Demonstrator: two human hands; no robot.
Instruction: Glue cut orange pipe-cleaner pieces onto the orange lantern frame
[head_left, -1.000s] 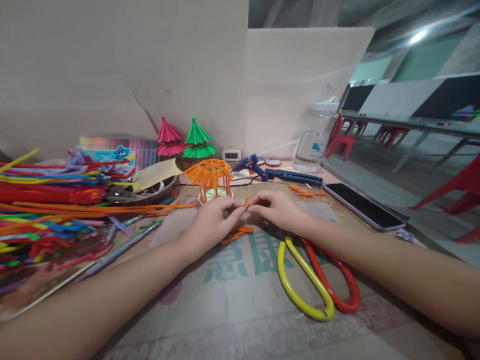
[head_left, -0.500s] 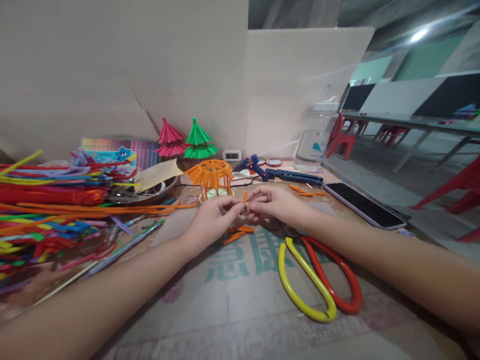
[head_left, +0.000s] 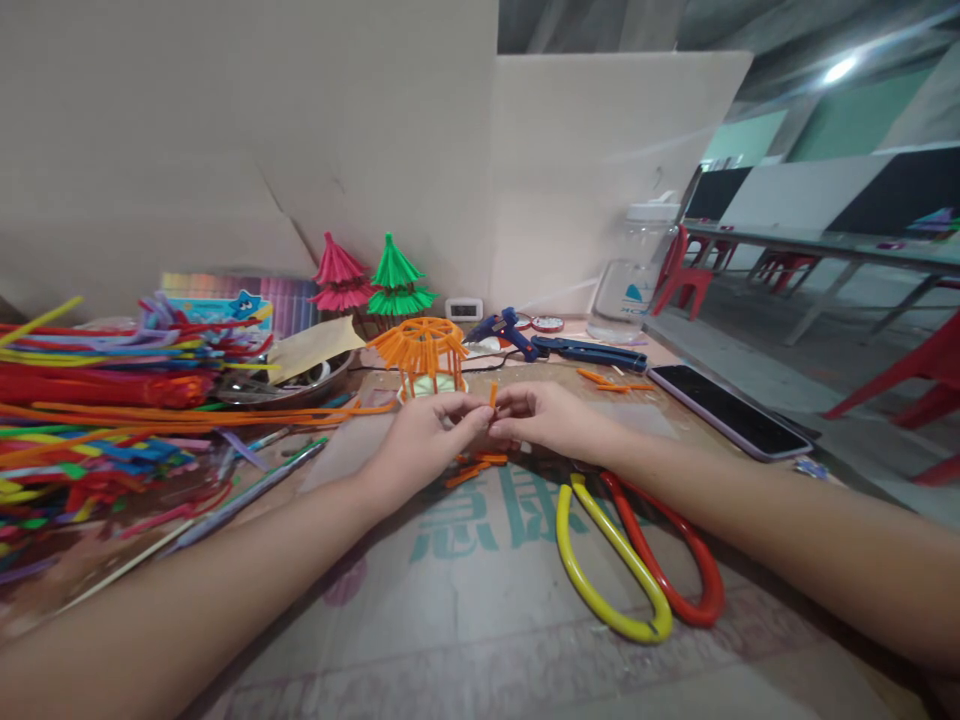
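A short orange pipe cleaner piece (head_left: 493, 393) stands upright between my two hands at the middle of the table. My left hand (head_left: 442, 430) pinches it between thumb and fingers. From the other side my right hand (head_left: 541, 418) meets it, thumb and fingertips closed at the piece's lower end. Just below lie several more cut orange pieces (head_left: 472, 469). Right behind my left hand stands an orange pavilion-like model (head_left: 424, 345) with a slatted roof, its base partly hidden. Scissors (head_left: 611, 570) with one yellow and one red handle lie below my right forearm, their blades hidden.
Many coloured pipe cleaners (head_left: 97, 400) are heaped at left, beside a metal bowl (head_left: 330, 385). Pink (head_left: 337, 275) and green (head_left: 401, 278) trees stand behind. A glue gun (head_left: 510, 332), stapler-like blue tool (head_left: 592, 353), water bottle (head_left: 628, 275) and phone (head_left: 727, 410) lie rightward.
My right hand has drawn in and lowered slightly, its fingers closing toward the orange pipe cleaner piece. My left hand has hardly moved.
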